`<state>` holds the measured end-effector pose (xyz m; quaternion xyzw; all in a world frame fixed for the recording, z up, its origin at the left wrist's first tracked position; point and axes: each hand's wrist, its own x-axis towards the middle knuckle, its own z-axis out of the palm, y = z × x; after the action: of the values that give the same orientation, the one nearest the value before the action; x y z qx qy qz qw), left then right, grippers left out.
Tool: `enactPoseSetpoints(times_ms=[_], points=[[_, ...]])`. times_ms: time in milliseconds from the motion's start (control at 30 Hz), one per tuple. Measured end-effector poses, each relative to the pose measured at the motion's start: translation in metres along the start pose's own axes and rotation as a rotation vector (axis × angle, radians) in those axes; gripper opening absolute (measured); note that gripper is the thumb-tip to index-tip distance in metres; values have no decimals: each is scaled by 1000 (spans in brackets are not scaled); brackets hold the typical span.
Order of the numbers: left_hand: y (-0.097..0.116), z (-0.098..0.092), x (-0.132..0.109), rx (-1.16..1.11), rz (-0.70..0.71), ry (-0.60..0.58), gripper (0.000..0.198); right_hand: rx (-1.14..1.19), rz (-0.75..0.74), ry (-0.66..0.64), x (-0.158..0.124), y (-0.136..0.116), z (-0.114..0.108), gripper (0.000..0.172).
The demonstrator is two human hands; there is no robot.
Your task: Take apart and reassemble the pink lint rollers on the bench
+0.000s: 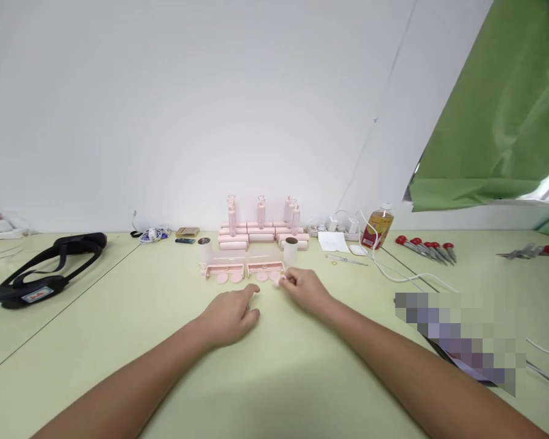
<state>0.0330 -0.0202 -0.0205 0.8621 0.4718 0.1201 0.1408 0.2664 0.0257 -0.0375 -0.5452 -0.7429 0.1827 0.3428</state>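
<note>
My left hand [232, 314] hovers over or rests on the green table, thumb and index finger apart, holding nothing. Beyond it lie two small pink discs [222, 278] before an open pink tray-like part [224, 269]. My right hand [304, 288] is pinched on a small pale pink piece [279, 280], mostly covered by its fingers. Just left of it are further pink discs [261, 277] in front of a second pink part [266, 266]. A frosted cylinder [204, 251] stands at the left of these parts and another [290, 250] at the right.
Pink boxes [233, 246] and upright clear-pink pieces [261, 213] stand by the wall. A drink bottle [377, 227], white cables, tweezers [346, 260] and red-handled tools [425, 249] are at the right. A black strap headset [50, 274] lies left. A blurred object [457, 341] lies near my right forearm.
</note>
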Motion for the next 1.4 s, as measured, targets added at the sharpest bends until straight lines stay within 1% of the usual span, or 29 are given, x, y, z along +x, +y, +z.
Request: enactPoseSetpoints(times_ms=[100, 200, 367, 500, 633, 700, 767, 800, 833, 900, 933, 1000, 1067, 1133, 1167, 1233, 1267, 1333, 1400], points=[[-2, -1, -1, -62, 20, 29, 37, -20, 115, 128, 12, 18, -10, 22], [-2, -3, -1, -179, 41, 89, 33, -36, 197, 181, 21, 29, -13, 23], [-1, -3, 0, -305, 79, 166, 25, -57, 251, 209, 28, 33, -12, 21], [-2, -1, 2, -364, 108, 249, 27, -83, 249, 216, 29, 33, -12, 20], [-3, -2, 4, -359, 91, 351, 26, -107, 253, 175, 28, 34, -12, 15], [-4, -5, 4, -345, 76, 391, 24, -109, 258, 178, 27, 32, -13, 12], [-4, -7, 5, -385, 63, 416, 23, -105, 260, 216, 25, 28, -15, 25], [-4, -8, 5, -439, 60, 432, 23, -106, 257, 240, 24, 24, -17, 31], [-4, -8, 5, -517, 60, 447, 24, -100, 243, 263, 21, 20, -18, 33], [-2, -10, 7, -724, 69, 488, 27, -40, 180, 274, 15, 11, -18, 27], [-1, -11, 8, -835, 70, 514, 29, 40, 131, 251, 11, 5, -16, 24], [1, -12, 10, -1034, 51, 566, 35, 284, 59, 129, 3, -8, -12, 30], [4, -10, 12, -1165, 22, 598, 41, 565, 42, -17, -3, -22, -6, 40], [7, -4, 14, -1228, 13, 567, 45, 745, 46, -76, -7, -37, -2, 44], [8, 0, 14, -1236, 16, 526, 45, 774, 50, -68, -7, -43, -2, 42], [11, 8, 13, -1203, 24, 424, 41, 745, 56, -22, -1, -53, -8, 35], [12, 11, 13, -1166, 22, 378, 40, 699, 51, 16, 4, -57, -15, 31], [11, 17, 11, -1061, -14, 326, 43, 624, 21, 116, 21, -59, -34, 26], [9, 20, 10, -948, -82, 284, 44, 367, -57, 359, 43, -58, -60, 22]])
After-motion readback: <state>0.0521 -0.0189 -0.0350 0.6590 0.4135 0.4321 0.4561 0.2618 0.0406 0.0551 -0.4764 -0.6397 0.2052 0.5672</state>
